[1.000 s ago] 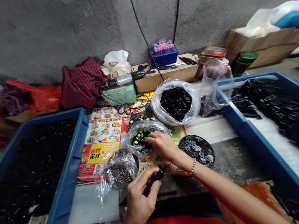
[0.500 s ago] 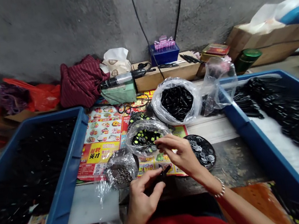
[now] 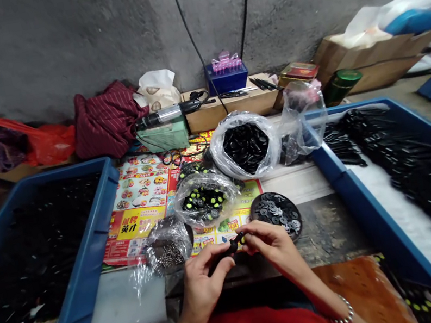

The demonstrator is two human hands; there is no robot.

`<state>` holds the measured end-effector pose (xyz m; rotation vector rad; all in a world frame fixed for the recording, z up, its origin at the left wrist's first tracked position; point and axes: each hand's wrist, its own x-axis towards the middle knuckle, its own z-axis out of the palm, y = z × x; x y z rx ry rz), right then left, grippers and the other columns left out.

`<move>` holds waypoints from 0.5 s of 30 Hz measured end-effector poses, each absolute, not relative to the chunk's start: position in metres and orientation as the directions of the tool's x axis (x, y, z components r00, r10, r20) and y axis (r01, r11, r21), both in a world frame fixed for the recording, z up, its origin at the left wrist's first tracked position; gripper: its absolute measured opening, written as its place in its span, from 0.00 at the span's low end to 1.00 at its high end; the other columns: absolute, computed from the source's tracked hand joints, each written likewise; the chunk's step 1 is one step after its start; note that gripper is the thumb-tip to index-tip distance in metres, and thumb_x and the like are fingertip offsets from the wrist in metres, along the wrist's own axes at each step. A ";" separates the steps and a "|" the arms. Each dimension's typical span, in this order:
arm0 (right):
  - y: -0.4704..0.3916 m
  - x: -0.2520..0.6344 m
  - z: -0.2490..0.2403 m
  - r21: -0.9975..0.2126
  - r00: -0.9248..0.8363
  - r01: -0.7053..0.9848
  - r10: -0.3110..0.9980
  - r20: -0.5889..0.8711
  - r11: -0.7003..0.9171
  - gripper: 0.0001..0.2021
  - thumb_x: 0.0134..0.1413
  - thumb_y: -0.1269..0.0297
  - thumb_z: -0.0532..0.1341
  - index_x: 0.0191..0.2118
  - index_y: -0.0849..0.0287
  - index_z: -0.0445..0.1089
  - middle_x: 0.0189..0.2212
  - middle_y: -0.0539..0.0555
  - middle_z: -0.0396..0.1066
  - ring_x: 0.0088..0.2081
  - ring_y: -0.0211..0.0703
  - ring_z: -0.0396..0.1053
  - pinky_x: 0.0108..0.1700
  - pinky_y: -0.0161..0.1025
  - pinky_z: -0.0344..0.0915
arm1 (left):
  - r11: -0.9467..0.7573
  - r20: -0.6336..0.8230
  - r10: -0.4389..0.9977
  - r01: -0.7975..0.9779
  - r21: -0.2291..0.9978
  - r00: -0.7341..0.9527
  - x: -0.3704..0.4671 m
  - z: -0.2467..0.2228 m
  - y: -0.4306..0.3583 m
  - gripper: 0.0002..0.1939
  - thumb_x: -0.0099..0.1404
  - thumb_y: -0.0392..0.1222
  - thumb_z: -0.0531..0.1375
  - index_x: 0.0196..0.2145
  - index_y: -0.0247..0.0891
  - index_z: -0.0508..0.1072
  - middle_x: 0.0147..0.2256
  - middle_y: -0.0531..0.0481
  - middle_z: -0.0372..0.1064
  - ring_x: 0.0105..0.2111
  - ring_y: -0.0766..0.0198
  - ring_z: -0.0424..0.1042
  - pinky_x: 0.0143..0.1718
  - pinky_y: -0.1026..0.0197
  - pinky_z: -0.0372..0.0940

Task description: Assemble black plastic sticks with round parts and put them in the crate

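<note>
My left hand (image 3: 203, 280) pinches a slim black plastic part (image 3: 233, 246) between thumb and fingers, its far end pointing right. Against that end my right hand (image 3: 274, 245) holds a small black piece with a yellow-green spot (image 3: 243, 239); the fingertips partly cover it. Just beyond the hands is a clear bag of black pieces with yellow-green dots (image 3: 206, 201). A round black dish of flat metal pieces (image 3: 277, 212) lies beyond my right hand. Left of the dotted pieces, a plastic-lined bowl holds small metal screws (image 3: 169, 254).
Blue trays of black parts flank me, one left (image 3: 103, 219) and one right (image 3: 337, 185). A bag of black discs (image 3: 246, 148) stands farther back. An electric screwdriver (image 3: 166, 114) rests on a green box (image 3: 165, 135). Two cables hang down the wall.
My right hand has come from the bag of dotted pieces down to the black part in my left hand, bringing a small yellow-dotted piece. The view has shifted slightly.
</note>
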<state>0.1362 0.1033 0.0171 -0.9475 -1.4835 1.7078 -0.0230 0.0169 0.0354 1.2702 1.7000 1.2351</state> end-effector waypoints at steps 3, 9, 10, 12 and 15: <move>0.101 0.138 0.012 -0.985 -0.516 -0.048 0.848 -0.119 -0.168 0.08 0.56 0.65 0.61 0.38 0.60 0.77 0.31 0.53 0.71 0.26 0.38 0.72 0.29 0.33 0.68 | 0.076 0.033 0.956 0.355 0.932 -0.291 -0.024 0.033 0.015 0.08 0.57 0.33 0.63 0.35 0.40 0.79 0.32 0.50 0.80 0.32 0.60 0.78 0.39 0.63 0.72; 0.099 0.140 0.006 -0.992 -0.526 -0.042 0.847 -0.082 -0.122 0.09 0.58 0.67 0.59 0.39 0.59 0.76 0.31 0.53 0.71 0.26 0.38 0.72 0.29 0.33 0.68 | 0.084 0.008 0.963 0.326 0.942 -0.271 -0.023 0.030 0.013 0.08 0.59 0.34 0.61 0.36 0.39 0.79 0.34 0.49 0.80 0.34 0.59 0.78 0.39 0.63 0.72; 0.099 0.139 0.006 -0.994 -0.526 -0.027 0.847 -0.073 -0.103 0.09 0.58 0.67 0.59 0.39 0.60 0.76 0.31 0.54 0.71 0.26 0.38 0.72 0.29 0.33 0.68 | 0.083 0.005 0.962 0.309 0.947 -0.275 -0.023 0.031 0.014 0.08 0.58 0.34 0.61 0.36 0.39 0.79 0.33 0.49 0.80 0.33 0.59 0.78 0.39 0.63 0.72; 0.100 0.138 0.007 -1.000 -0.523 0.024 0.852 -0.026 -0.015 0.09 0.58 0.68 0.58 0.39 0.61 0.76 0.31 0.54 0.72 0.27 0.39 0.72 0.29 0.33 0.68 | 0.085 -0.001 0.957 0.275 0.958 -0.291 -0.023 0.033 0.015 0.08 0.58 0.33 0.62 0.35 0.39 0.79 0.33 0.49 0.79 0.33 0.60 0.78 0.39 0.64 0.72; 0.102 0.132 0.009 -0.967 -0.519 0.129 0.846 0.125 0.222 0.10 0.58 0.72 0.57 0.40 0.62 0.75 0.32 0.57 0.74 0.31 0.43 0.72 0.33 0.35 0.68 | 0.101 -0.025 0.949 0.225 0.969 -0.315 -0.025 0.033 0.018 0.07 0.57 0.34 0.62 0.35 0.39 0.78 0.33 0.49 0.79 0.34 0.60 0.78 0.39 0.64 0.73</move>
